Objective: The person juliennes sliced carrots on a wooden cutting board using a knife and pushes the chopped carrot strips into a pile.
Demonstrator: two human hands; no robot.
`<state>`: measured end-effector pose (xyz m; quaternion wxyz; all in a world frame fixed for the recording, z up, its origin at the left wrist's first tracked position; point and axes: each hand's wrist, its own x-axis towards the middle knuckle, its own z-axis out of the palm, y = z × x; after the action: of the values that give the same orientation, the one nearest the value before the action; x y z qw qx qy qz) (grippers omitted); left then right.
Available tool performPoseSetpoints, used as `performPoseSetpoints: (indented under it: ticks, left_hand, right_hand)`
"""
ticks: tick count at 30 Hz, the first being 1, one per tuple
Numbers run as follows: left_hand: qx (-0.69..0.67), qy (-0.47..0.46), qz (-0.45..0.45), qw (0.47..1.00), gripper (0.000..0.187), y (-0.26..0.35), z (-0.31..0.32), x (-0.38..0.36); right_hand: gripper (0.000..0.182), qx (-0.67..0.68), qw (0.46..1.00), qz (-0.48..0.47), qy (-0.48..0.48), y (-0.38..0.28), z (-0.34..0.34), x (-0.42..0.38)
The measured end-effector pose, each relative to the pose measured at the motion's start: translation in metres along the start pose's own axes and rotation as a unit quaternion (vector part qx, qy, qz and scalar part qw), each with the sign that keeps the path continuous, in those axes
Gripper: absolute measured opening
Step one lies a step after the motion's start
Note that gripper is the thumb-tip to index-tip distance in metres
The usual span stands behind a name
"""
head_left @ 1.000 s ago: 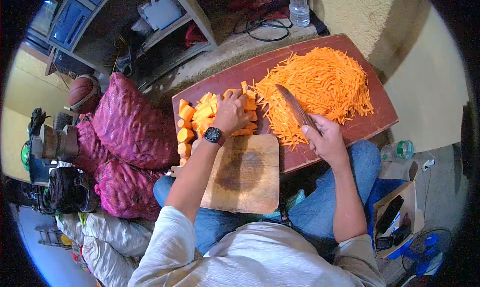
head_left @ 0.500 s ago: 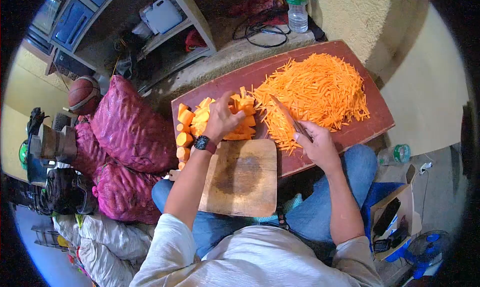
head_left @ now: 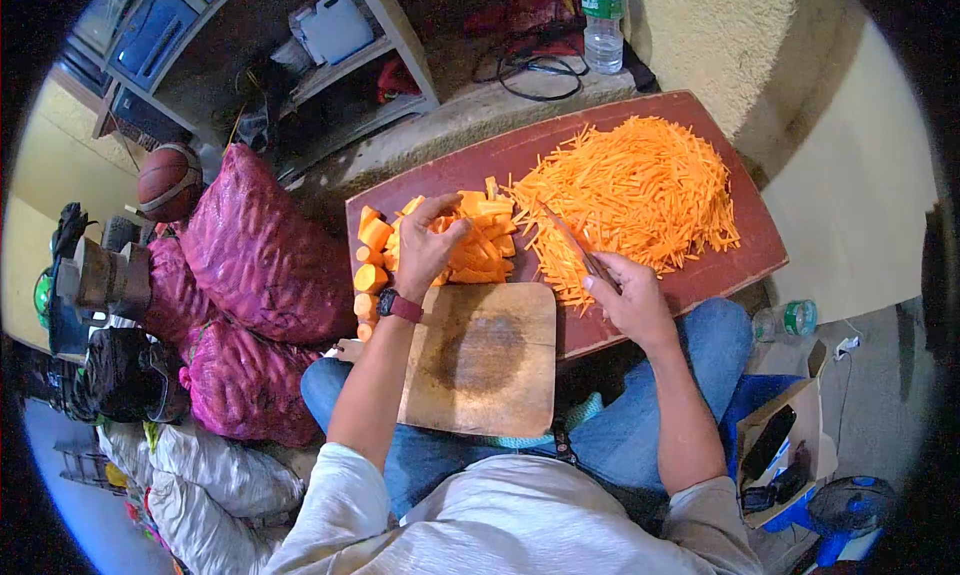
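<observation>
My left hand (head_left: 428, 250), with a dark watch on its wrist, is over a pile of cut carrot pieces (head_left: 480, 250). Its thumb and forefinger are curved and apart; the other fingers are partly hidden. In my right hand (head_left: 632, 300) is a knife (head_left: 575, 240), gripped by the handle, its blade pointing up and left along the edge of a heap of carrot strips (head_left: 640, 190). A worn wooden chopping board (head_left: 480, 360) lies in front of me, its bare surface darkened in the middle. Thick carrot chunks (head_left: 370, 278) line the pile's left side.
The pieces and strips rest on a dark red low table (head_left: 745, 255). Pink mesh sacks (head_left: 262, 250) and a basketball (head_left: 168, 182) are at the left, white sacks (head_left: 222, 472) below. A water bottle (head_left: 602, 30) stands behind the table. An open box (head_left: 790, 455) is at the right.
My left hand has shifted slightly left, and its thumb and forefinger have drawn closer together over the carrot pieces. The right hand still holds the knife in nearly the same place.
</observation>
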<state>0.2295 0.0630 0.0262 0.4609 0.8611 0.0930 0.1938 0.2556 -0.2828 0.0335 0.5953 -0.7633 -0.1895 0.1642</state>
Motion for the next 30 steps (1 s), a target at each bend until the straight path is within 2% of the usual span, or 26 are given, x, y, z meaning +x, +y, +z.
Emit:
performPoseSetpoints:
  ticks: [2, 6, 8, 13, 15, 16, 17, 20, 21, 23, 27, 30]
  left_hand:
    - [-0.044, -0.003, -0.004, 0.999, 0.042, -0.006, -0.001, 0.001]
    - [-0.042, 0.009, 0.010, 0.999, 0.042, -0.004, -0.004, 0.001]
    - [-0.085, 0.032, 0.003, 0.996, 0.044, 0.002, -0.006, -0.003]
    - [-0.087, 0.034, -0.028, 0.995, 0.055, 0.013, -0.017, -0.031]
    - [0.078, 0.020, 0.058, 0.995, 0.059, 0.025, -0.022, -0.057]
    - [0.073, 0.030, 0.089, 0.993, 0.062, 0.028, -0.021, -0.071]
    - [0.074, 0.032, 0.085, 0.993, 0.062, 0.030, -0.022, -0.082]
    - [0.227, -0.034, 0.093, 0.969, 0.060, 0.042, -0.029, -0.114]
    - [0.227, -0.031, 0.091, 0.969, 0.060, 0.041, -0.029, -0.121]
    - [0.268, -0.009, 0.147, 0.952, 0.059, 0.034, -0.026, -0.133]
    - [0.234, -0.024, 0.118, 0.965, 0.055, 0.032, -0.023, -0.156]
    - [0.237, -0.031, 0.123, 0.963, 0.054, 0.037, -0.019, -0.175]
  right_hand:
    - [0.040, -0.009, 1.000, 0.002, -0.006, 0.001, 0.000, 0.001]
    - [0.040, 0.004, 1.000, -0.016, 0.004, 0.006, 0.003, 0.001]
    - [0.039, -0.001, 1.000, -0.021, -0.001, 0.008, 0.003, 0.001]
    - [0.039, 0.000, 1.000, -0.018, -0.007, 0.005, 0.002, 0.000]
    - [0.038, 0.001, 1.000, -0.023, -0.011, 0.003, 0.002, -0.001]
    - [0.038, 0.022, 0.999, -0.017, -0.017, 0.000, 0.002, -0.002]
    - [0.037, 0.043, 0.999, -0.011, -0.023, -0.002, 0.003, -0.003]
    - [0.038, 0.028, 0.999, 0.002, -0.038, -0.001, 0.005, -0.005]
    - [0.038, 0.027, 0.999, 0.000, -0.041, -0.002, 0.007, -0.006]
    - [0.040, 0.048, 0.998, 0.001, -0.044, -0.005, 0.011, -0.011]
    - [0.042, 0.040, 0.994, 0.042, -0.097, -0.028, 0.012, -0.027]
    - [0.047, 0.091, 0.971, 0.067, -0.209, -0.037, 0.023, -0.039]
